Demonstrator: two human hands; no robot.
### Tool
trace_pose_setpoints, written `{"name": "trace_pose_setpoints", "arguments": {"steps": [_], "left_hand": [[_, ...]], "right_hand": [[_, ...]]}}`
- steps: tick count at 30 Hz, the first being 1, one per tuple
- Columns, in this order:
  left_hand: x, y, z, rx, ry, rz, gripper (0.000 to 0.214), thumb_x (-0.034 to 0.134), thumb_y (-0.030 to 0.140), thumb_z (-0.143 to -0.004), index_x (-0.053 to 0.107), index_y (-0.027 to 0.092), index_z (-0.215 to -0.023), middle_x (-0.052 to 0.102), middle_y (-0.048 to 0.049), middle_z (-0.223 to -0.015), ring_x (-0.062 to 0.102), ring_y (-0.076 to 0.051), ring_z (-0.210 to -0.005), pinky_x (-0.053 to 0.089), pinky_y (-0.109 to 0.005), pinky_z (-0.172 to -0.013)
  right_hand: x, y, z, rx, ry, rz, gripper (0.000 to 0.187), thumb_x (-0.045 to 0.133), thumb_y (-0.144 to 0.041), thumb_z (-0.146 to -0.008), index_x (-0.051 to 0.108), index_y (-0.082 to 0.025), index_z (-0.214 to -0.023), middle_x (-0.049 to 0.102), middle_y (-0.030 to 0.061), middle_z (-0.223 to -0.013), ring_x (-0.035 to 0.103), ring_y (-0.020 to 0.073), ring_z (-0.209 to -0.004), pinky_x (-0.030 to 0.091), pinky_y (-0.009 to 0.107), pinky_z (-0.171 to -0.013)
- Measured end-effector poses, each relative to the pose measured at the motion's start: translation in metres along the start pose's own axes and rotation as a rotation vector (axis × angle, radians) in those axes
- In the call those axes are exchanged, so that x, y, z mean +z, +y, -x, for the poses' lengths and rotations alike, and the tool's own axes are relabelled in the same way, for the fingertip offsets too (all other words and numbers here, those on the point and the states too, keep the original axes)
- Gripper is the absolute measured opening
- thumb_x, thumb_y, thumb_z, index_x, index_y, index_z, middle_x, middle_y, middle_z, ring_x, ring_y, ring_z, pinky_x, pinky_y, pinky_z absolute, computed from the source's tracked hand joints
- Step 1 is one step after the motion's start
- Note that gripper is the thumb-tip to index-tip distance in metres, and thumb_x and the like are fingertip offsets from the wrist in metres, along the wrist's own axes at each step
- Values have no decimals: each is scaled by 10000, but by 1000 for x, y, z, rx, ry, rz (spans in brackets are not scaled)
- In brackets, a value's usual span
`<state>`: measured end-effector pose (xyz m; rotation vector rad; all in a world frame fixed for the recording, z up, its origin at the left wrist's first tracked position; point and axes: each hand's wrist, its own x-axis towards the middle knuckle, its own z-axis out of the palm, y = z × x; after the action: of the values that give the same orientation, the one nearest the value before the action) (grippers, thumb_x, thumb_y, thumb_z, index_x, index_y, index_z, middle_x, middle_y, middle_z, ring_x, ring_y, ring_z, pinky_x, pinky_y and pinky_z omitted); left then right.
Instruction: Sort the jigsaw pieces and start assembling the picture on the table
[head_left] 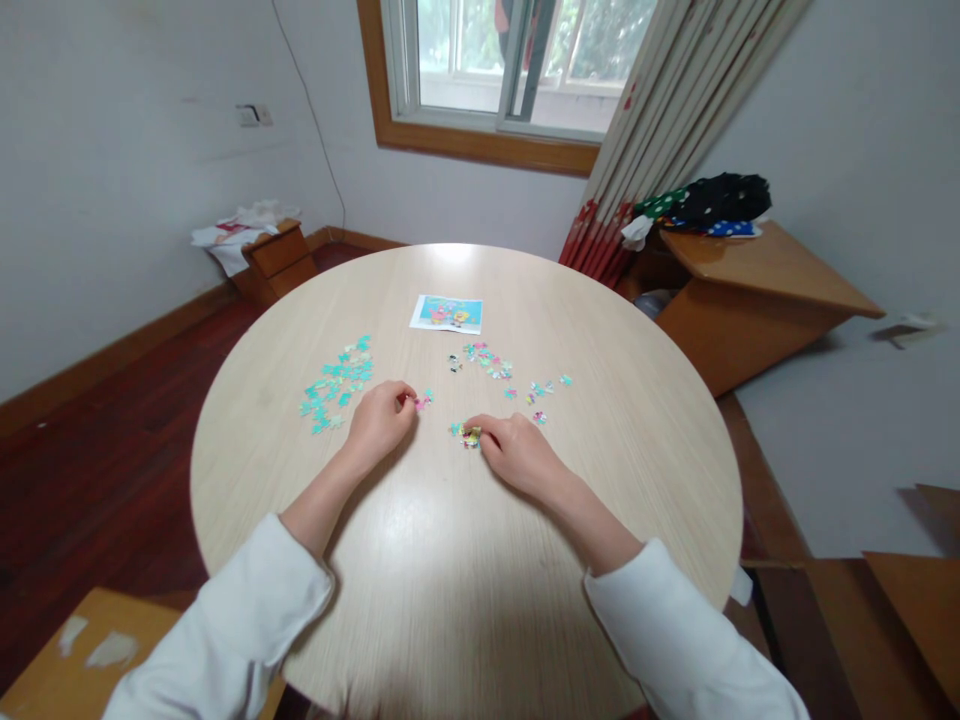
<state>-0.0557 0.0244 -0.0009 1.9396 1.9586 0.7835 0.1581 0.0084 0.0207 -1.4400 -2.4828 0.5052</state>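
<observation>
My left hand (383, 420) rests on the table with thumb and index finger pinched on a pink jigsaw puzzle piece (421, 404); a teal bit lies against its far side. My right hand (517, 450) has its fingertips closed over a small cluster of yellow and multicoloured puzzle pieces (470, 437), partly hidden by the fingers. Left of my left hand spreads a pile of teal puzzle pieces (337, 385). Beyond my hands lies a picture card (448, 314) with pink and yellow cartoon figures on blue.
More mixed-colour pieces (489, 360) lie on the round wooden table (450, 560), with several scattered ones (541, 392) to the right. Behind stand a window (517, 70) and a curtain (637, 140). A tilted wooden cabinet (750, 300) bearing cloths is at the right.
</observation>
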Motion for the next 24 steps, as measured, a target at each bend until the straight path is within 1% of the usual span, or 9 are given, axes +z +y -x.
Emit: {"name": "trace_pose_setpoints", "arguments": {"steps": [2,5,8,13,20,24], "left_hand": [[1,-1,0,34,-15,-35,233,480,201,-784,692,144,-862,663,-70,-801,578,-183,-738,424,-297,-713],[1,-3,-1,77,-48,-96,241,512,262,-807,700,153,-911,651,-83,-836,583,-211,-815,428,-323,-766],[1,-3,0,81,-74,-140,257,513,287,-826,703,161,-945,641,-88,-850,581,-225,-840,425,-339,-776],[1,-3,0,84,-78,-155,248,502,283,-833,701,166,-924,633,-88,-853,575,-229,-847,418,-345,-778],[-2,-1,1,62,-74,-195,202,535,305,-800,683,177,-849,640,-87,-856,576,-243,-867,410,-356,-785],[-7,1,1,27,-66,-300,226,530,330,-804,687,170,-837,646,-114,-884,575,-281,-891,402,-384,-777]], "right_hand": [[-1,1,0,14,31,16,343,419,-125,-873,674,-210,-1086,743,45,-886,658,161,-784,423,268,-768],[-2,3,-1,22,52,25,332,418,-128,-873,683,-211,-1055,740,38,-837,650,156,-759,412,264,-751],[-2,5,-1,21,76,18,326,419,-133,-870,687,-210,-1038,733,33,-793,640,156,-735,407,267,-746],[-4,10,-1,46,122,-6,309,433,-141,-862,696,-206,-1011,732,45,-802,642,172,-756,415,277,-747],[-8,19,-2,91,196,-49,317,429,-147,-840,696,-195,-1004,727,69,-846,636,183,-772,429,287,-737],[-10,27,-3,131,229,-75,328,410,-161,-834,699,-186,-988,704,55,-740,618,173,-690,422,278,-685]]}}
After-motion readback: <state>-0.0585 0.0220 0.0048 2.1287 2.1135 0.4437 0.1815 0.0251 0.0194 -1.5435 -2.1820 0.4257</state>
